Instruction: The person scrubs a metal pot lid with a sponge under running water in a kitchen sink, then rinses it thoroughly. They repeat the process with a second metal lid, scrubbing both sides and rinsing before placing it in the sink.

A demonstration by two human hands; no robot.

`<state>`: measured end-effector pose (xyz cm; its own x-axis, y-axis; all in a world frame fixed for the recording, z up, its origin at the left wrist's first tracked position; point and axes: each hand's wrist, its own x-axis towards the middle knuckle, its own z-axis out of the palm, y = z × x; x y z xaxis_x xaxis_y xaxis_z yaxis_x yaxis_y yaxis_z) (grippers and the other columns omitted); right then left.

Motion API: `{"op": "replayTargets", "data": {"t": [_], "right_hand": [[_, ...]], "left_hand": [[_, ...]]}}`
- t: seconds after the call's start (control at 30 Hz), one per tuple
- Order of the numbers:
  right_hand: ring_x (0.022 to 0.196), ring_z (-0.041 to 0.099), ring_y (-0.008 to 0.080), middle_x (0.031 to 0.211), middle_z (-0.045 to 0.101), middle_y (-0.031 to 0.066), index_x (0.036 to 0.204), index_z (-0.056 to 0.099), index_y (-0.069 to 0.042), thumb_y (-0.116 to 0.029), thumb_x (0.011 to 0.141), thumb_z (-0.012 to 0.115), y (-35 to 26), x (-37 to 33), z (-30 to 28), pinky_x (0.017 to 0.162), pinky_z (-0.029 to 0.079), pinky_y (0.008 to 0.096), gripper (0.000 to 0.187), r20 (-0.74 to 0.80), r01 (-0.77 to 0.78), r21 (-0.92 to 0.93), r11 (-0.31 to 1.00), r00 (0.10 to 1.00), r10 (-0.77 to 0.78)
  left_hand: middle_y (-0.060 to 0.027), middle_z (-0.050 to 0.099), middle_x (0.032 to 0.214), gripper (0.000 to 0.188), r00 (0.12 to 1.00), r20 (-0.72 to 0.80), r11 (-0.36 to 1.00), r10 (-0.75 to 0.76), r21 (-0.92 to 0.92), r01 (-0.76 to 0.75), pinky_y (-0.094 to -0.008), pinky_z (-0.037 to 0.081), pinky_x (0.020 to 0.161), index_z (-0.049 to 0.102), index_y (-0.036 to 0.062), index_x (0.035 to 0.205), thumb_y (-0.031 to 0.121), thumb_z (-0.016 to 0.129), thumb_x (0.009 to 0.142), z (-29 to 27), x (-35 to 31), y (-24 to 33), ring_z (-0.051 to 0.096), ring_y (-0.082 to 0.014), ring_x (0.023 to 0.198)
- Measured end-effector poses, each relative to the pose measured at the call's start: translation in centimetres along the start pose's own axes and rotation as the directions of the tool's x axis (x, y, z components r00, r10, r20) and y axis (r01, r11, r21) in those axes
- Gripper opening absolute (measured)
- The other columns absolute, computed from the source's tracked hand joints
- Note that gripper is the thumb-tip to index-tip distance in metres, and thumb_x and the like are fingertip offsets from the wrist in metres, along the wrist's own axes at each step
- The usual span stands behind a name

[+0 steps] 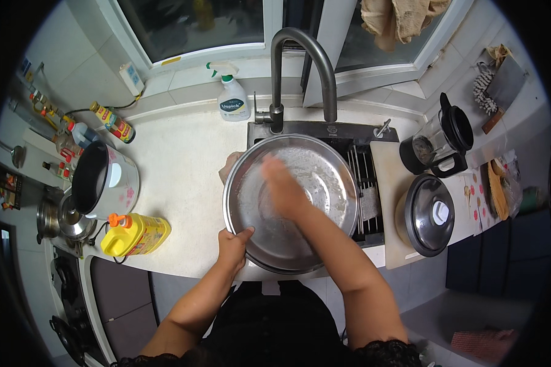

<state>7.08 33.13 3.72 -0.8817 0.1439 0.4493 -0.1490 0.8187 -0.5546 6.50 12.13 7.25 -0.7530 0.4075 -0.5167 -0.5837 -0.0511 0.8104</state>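
A large round stainless steel basin (269,241) sits over the sink, its inside wet and streaked with what looks like water or suds. My left hand (232,247) grips its near-left rim, thumb over the edge and fingers on the outside. Inside the basin is my right hand (283,188), over the left middle of the bowl; motion blurs its fingers, so I cannot tell their shape or whether they hold anything. Behind the basin rises a grey gooseneck faucet (278,85), its spout pointing down near the far rim.
Left on the counter stand a yellow jug (142,235) with an orange cap, a white flowered pot (121,183) and a sauce bottle (112,123). A spray bottle (232,101) is by the window. To the right are a black rack (364,177), a lidded pot (425,214) and a clear jug (438,144).
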Motion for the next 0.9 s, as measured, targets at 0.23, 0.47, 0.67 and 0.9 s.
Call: {"op": "replayTargets", "data": {"t": [0.23, 0.47, 0.67, 0.9], "right_hand": [[0.136, 0.027, 0.0379, 0.146, 0.028, 0.0235, 0.135, 0.036, 0.005, -0.005, 0.09, 0.035, 0.2, -4.2, -0.3, 0.113, 0.022, 0.0397, 0.046, 0.333, -0.099, -0.064, 0.993, 0.936, 0.114], [0.133, 0.032, 0.0397, 0.142, 0.035, 0.0249, 0.131, 0.041, 0.005, 0.006, 0.08, 0.043, -0.7, -6.9, -2.0, 0.111, 0.026, 0.0412, 0.051, 0.127, -0.202, -0.063, 0.977, 0.97, 0.209], [0.132, 0.035, 0.0382, 0.141, 0.035, 0.0257, 0.129, 0.044, 0.004, 0.009, 0.078, 0.043, -2.3, -7.2, -5.4, 0.112, 0.026, 0.0406, 0.052, 0.189, -0.412, 0.052, 0.91, 0.898, 0.396], [0.132, 0.034, 0.0378, 0.141, 0.036, 0.0235, 0.131, 0.04, 0.003, 0.009, 0.078, 0.044, -4.9, -11.3, -1.8, 0.111, 0.027, 0.0419, 0.054, 0.267, -0.065, 0.039, 0.997, 0.962, 0.052]], "left_hand": [[-0.0166, 0.065, 0.09, 0.016, 0.99, -0.135, 0.99, 0.032, -0.134, -0.051, -0.0366, 0.053, 0.071, 0.059, -0.0069, 0.097, -0.006, 0.059, 0.081, -0.1, 1.2, 0.9, 0.064, -0.0262, 0.078], [-0.0162, 0.063, 0.099, 0.027, 0.996, -0.089, 0.982, -0.017, -0.191, 0.0, -0.0397, 0.054, 0.078, 0.055, -0.0061, 0.109, -0.003, 0.06, 0.082, 0.5, 2.3, 1.1, 0.063, -0.0273, 0.087], [-0.0171, 0.062, 0.101, 0.025, 0.991, -0.036, 0.964, -0.132, -0.238, 0.12, -0.0412, 0.055, 0.08, 0.054, -0.0055, 0.108, -0.003, 0.06, 0.084, 1.9, 3.2, 1.0, 0.063, -0.0288, 0.09], [-0.0167, 0.062, 0.105, 0.023, 0.986, -0.017, 0.95, -0.166, -0.27, 0.155, -0.0448, 0.052, 0.086, 0.056, -0.0025, 0.108, 0.002, 0.06, 0.086, 3.6, 4.7, -1.7, 0.061, -0.0303, 0.097]]}}
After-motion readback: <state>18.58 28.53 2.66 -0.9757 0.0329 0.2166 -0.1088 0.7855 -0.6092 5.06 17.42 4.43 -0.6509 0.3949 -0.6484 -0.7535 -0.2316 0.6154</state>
